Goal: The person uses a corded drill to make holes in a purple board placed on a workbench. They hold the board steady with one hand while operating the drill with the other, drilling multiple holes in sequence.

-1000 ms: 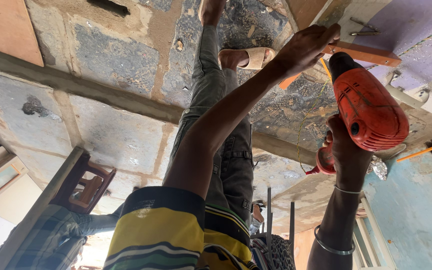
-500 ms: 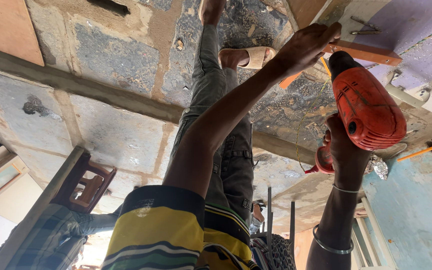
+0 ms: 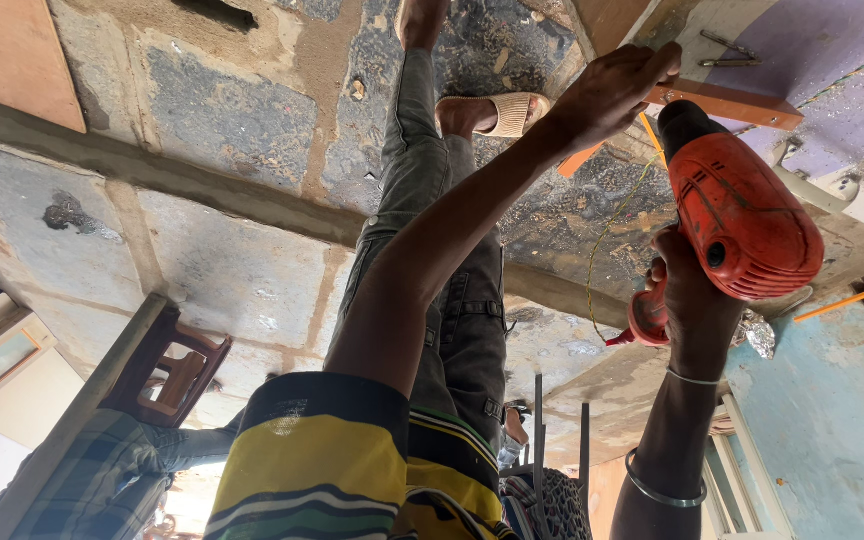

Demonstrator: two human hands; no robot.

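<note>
- Your right hand [image 3: 694, 305] is wrapped tight around the grip of the drill [image 3: 742, 215], fingers closed on it, with thin metal bangles on that wrist and forearm.
- The drill has a bulky, rounded body of orange-red plastic with a matte, slightly dusty look, a small dark screw hole in its side and a black nose that points at the wooden strip [image 3: 727, 100].
- Your left hand [image 3: 617, 88] is pressed flat, fingers together, with the fingertips against the end of that strip, which is a smooth, reddish-brown piece with straight edges.
- The drill's nose sits just beside your left fingertips, right at the strip; you cannot tell whether the bit touches the wood.
- A thin yellow cord [image 3: 612, 240] hangs in a loose curve near the drill.
- Behind both hands is rough concrete [image 3: 222, 130], grey and blotched, crossed by a raised band of smooth cement.
- A trouser leg of grey cloth [image 3: 422, 170] ends in a foot in a tan ribbed sandal [image 3: 512, 112].
- Your left sleeve [image 3: 332, 450] is knit cloth in black, yellow and green stripes.
</note>
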